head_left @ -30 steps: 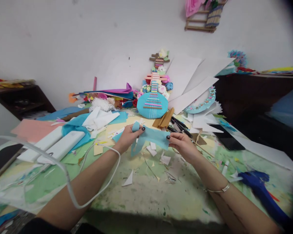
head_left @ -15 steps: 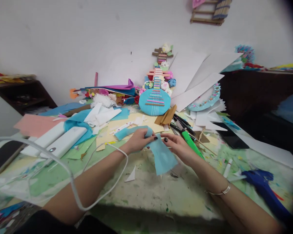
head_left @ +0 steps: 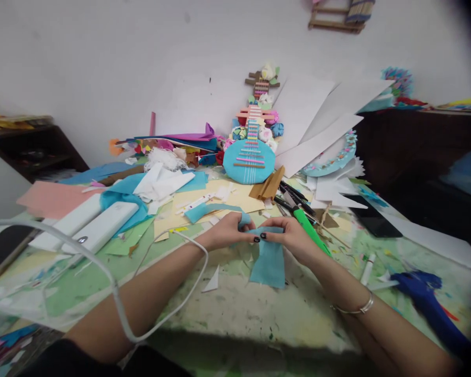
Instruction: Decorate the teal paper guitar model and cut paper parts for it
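Observation:
A strip of light blue crepe paper (head_left: 267,266) hangs between my hands over the table, its lower end spread out. My left hand (head_left: 232,230) pinches it, thumb tip turned inward, and another length of the paper trails off behind toward the left. My right hand (head_left: 288,236) grips the upper edge between thumb and fingers, the two thumbs nearly meeting. Beyond the hands stands a blue paper lute (head_left: 249,162) with coloured sticks and white strings, leaning near the wall. A small white paper scrap (head_left: 211,280) lies in front of my left hand.
Black pens (head_left: 294,195) and a green cutter (head_left: 310,230) lie right of my hands. A blue glue gun (head_left: 424,298) and a phone (head_left: 372,215) are farther right. White power banks (head_left: 102,226) sit left, and a white cable (head_left: 115,293) loops over my left forearm.
My right hand has moved slightly left and its thumb now presses the paper's top edge. The hanging end of the crepe paper has swung from slanted to nearly straight down.

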Action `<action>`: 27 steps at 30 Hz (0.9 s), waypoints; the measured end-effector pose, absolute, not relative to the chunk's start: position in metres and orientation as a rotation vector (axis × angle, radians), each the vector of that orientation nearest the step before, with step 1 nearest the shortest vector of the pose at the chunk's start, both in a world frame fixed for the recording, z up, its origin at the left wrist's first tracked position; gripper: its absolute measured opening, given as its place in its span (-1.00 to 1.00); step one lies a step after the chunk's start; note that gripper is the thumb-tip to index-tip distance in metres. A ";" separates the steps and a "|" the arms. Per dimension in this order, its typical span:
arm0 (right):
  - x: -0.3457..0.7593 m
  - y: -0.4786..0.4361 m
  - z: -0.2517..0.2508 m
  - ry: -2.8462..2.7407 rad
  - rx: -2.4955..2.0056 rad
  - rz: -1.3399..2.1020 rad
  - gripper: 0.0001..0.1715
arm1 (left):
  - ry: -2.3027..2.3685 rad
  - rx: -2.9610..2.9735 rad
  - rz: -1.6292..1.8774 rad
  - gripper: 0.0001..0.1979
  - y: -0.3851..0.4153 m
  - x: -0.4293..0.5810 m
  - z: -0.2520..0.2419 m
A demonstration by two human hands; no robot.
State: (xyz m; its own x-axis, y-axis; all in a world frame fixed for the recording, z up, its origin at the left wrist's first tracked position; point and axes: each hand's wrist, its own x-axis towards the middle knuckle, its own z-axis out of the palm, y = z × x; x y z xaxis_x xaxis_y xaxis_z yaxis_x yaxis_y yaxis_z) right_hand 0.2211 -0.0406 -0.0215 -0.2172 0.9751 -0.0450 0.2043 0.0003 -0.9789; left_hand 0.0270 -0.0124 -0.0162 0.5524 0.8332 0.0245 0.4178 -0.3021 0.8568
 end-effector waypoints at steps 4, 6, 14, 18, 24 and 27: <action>0.222 -0.043 -0.019 -1.721 -1.280 1.214 -0.71 | 0.983 2.039 0.632 -0.75 -0.014 0.029 -0.017; 0.222 -0.043 -0.020 -1.839 -1.263 1.189 -0.64 | 0.963 2.096 0.629 -0.79 -0.017 0.031 -0.017; 0.222 -0.041 -0.026 -2.121 -1.182 1.066 -0.66 | 0.994 2.263 0.528 -0.81 -0.023 0.036 -0.019; 0.220 -0.043 -0.022 -2.183 -1.163 0.970 -0.71 | 0.879 2.255 0.513 -0.81 -0.021 0.035 -0.023; 0.216 -0.048 -0.022 -2.051 -1.148 1.097 -0.66 | 0.721 2.070 0.587 -0.80 -0.019 0.031 -0.024; 0.213 -0.051 -0.021 -1.951 -1.123 1.164 -0.65 | 0.662 2.002 0.585 -0.77 -0.020 0.031 -0.023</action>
